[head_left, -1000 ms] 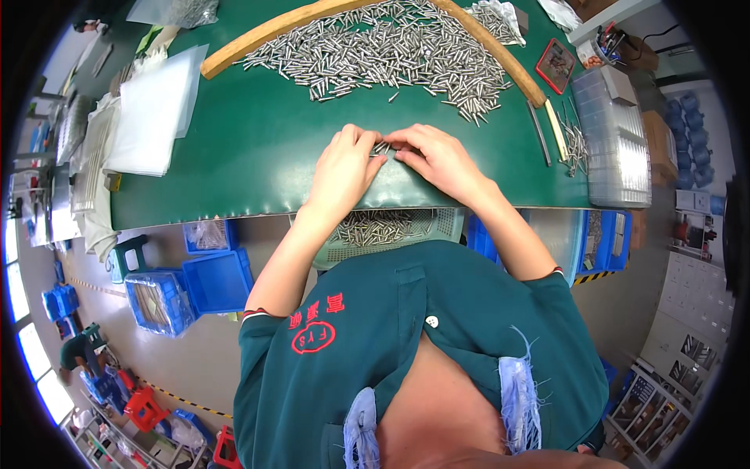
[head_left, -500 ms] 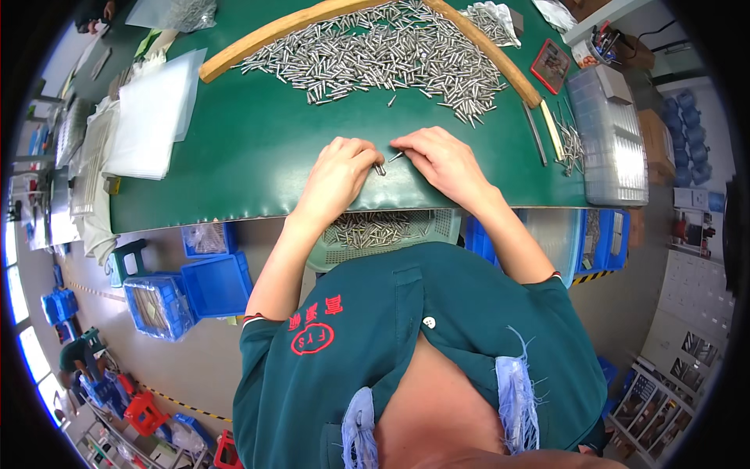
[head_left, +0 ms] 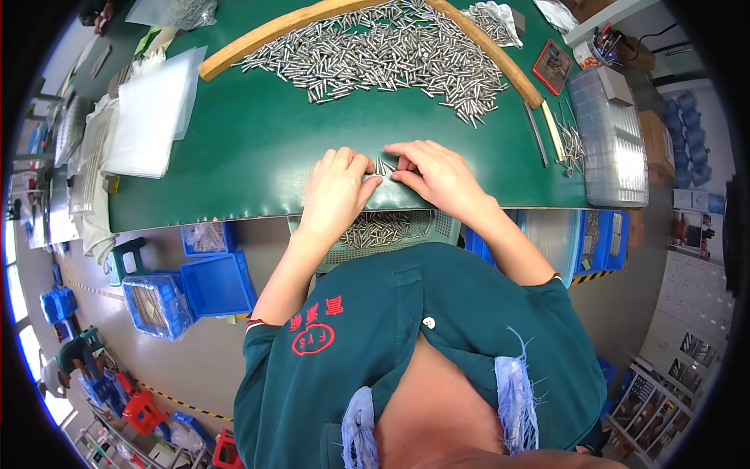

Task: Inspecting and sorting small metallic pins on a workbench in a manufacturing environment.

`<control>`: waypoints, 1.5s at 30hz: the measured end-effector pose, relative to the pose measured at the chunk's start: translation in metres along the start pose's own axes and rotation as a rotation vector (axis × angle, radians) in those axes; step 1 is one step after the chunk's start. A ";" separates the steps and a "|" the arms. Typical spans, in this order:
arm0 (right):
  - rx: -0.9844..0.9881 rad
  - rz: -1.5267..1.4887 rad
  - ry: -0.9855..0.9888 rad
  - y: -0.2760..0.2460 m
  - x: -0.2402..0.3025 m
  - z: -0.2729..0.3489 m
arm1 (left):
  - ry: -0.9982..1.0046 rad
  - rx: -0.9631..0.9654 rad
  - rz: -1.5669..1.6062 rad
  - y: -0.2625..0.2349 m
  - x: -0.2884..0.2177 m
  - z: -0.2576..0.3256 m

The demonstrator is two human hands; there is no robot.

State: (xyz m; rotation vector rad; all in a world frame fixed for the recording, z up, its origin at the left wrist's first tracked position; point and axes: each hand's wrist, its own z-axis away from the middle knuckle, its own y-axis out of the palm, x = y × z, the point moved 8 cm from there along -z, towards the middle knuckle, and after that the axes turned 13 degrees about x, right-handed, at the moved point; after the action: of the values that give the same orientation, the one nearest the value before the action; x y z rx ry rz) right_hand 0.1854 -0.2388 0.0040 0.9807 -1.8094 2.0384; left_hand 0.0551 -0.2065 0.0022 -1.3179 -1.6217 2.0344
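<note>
Several small, pointed metal pins stand together between my hands, near the front edge of the green table. From the left, my left hand closes its thumb and forefinger against them. My right hand pinches at their other side with thumb and fingertips. Fingers partly hide the pins. Farther back spreads a large pile of similar silvery pins, bordered by a curved wooden strip. Below the table edge, in front of my body, a pale green basket holds more pins.
Clear plastic sheets lie on the left. A red-rimmed tray, a metal rod and a stack of clear plastic boxes are on the right. Blue crates stand on the floor; a person is at lower left.
My hands have come closer together around the pins, and the right has lowered slightly. The pins now point upward between the fingertips. A loose pin in front of the pile is gone from its spot.
</note>
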 end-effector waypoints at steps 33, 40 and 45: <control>0.041 0.069 0.047 0.007 0.000 -0.017 | 0.002 -0.111 0.209 0.011 0.007 -0.002; -0.045 -0.135 0.107 0.005 -0.011 -0.016 | -0.019 -0.093 0.304 0.014 0.007 0.002; -0.183 -0.590 0.229 -0.018 -0.064 -0.020 | -0.024 -0.101 0.022 0.008 -0.011 -0.012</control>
State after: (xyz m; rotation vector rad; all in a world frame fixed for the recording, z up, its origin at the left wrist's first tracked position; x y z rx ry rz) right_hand 0.2373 -0.2002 -0.0215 1.0234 -1.3504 1.5245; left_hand 0.0735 -0.2088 0.0007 -1.3553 -1.7495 2.0120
